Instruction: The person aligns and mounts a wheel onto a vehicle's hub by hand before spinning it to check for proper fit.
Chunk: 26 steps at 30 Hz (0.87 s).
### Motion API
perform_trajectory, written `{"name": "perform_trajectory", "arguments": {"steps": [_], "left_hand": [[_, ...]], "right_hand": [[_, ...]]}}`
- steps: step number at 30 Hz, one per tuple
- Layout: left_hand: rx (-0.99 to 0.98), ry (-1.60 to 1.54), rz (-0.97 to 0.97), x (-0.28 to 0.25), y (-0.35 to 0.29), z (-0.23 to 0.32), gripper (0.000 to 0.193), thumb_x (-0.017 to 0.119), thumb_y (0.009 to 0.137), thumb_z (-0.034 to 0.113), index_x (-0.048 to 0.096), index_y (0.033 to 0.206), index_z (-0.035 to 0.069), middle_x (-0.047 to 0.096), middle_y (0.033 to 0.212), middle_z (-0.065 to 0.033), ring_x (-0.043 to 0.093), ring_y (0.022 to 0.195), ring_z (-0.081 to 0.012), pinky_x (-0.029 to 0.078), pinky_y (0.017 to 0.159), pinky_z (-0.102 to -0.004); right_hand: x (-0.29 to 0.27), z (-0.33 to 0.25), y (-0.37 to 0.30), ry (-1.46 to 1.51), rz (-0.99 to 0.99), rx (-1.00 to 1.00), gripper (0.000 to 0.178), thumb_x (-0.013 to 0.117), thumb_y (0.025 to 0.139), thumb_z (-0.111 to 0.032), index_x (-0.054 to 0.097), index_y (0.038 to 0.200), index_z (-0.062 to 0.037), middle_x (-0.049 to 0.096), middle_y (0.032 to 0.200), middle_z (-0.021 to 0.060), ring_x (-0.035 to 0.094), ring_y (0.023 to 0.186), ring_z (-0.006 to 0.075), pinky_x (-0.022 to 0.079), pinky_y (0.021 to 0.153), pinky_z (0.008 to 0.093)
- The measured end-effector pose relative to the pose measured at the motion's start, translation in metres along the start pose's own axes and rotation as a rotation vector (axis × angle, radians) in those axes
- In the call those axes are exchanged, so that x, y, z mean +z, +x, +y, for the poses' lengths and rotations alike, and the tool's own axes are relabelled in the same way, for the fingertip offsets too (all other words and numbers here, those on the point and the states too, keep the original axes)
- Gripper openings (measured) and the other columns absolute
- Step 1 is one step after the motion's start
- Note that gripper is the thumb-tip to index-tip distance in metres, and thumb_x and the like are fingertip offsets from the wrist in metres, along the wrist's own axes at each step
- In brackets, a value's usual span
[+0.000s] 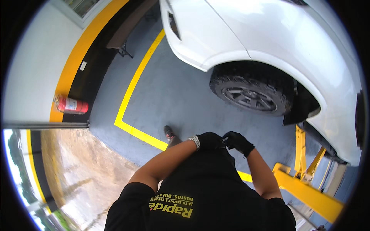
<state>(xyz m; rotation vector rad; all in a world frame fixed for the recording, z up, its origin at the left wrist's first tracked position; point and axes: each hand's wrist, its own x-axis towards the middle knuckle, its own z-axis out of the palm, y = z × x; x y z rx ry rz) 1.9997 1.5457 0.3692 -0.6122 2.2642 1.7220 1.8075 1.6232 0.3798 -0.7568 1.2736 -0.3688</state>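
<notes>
Both my hands wear black gloves and meet in front of my black shirt [189, 181]. My left hand [210, 141], with a silver watch [195, 143] at its wrist, has its fingers curled in. Close against it, my right hand [238, 144] is bent with its fingertips pinched together. A tiny pale glint shows where the fingertips meet, too small to name. Ahead and to the right stands a white vehicle [246, 30], its chunky black tire [252, 86] the nearest part of it to my hands.
A yellow lift arm [308, 192] reaches under the vehicle at the right. Yellow lines [133, 82] mark the grey floor [169, 88]. A red fire extinguisher [75, 105] is by the left wall, with a brown bench [125, 29] farther back. My shoe [169, 131] shows below.
</notes>
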Motion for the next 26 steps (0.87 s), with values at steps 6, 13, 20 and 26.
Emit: {"name": "perform_trajectory", "arguments": {"steps": [6,13,20,26], "left_hand": [[0.218,0.092,0.444,-0.059,-0.105,-0.139,0.029,0.053,0.086,0.03,0.065,0.096,0.006,0.064,0.093,-0.0142,0.06,0.091,-0.0308,0.047,0.081,-0.0379],[-0.049,0.057,0.704,-0.092,-0.326,-0.284,0.021,0.052,0.079,0.009,0.068,0.093,0.006,0.066,0.087,-0.0092,0.061,0.08,-0.0199,0.048,0.073,-0.0293],[-0.461,-0.706,0.395,-0.128,-0.439,-0.347,0.015,0.057,0.082,0.011,0.067,0.093,0.006,0.063,0.076,-0.0063,0.059,0.071,-0.0186,0.047,0.069,-0.0279],[-0.124,-0.819,0.754,-0.268,-0.422,-0.369,0.024,0.056,0.081,0.0,0.062,0.104,0.003,0.064,0.084,-0.0063,0.06,0.078,-0.0165,0.049,0.075,-0.0284]], "right_hand": [[0.133,-0.102,0.151,-0.357,0.134,-0.206,0.039,0.059,0.084,-0.02,0.051,0.118,-0.0034,0.062,0.094,0.013,0.061,0.086,0.02,0.049,0.076,0.0307],[0.283,-0.222,0.181,-0.467,-0.07,-0.09,0.051,0.063,0.082,-0.023,0.045,0.125,-0.0031,0.057,0.107,0.0146,0.058,0.088,0.0266,0.046,0.08,0.0336],[0.296,-0.277,0.259,-1.079,-0.108,-0.543,0.04,0.057,0.082,-0.027,0.051,0.113,-0.0018,0.057,0.104,0.018,0.055,0.098,0.0298,0.045,0.084,0.0367],[0.301,-0.363,0.359,-0.187,-0.418,0.192,0.053,0.053,0.09,-0.033,0.039,0.135,-0.0091,0.033,0.14,0.0113,0.027,0.129,0.0305,0.026,0.106,0.0412]]}}
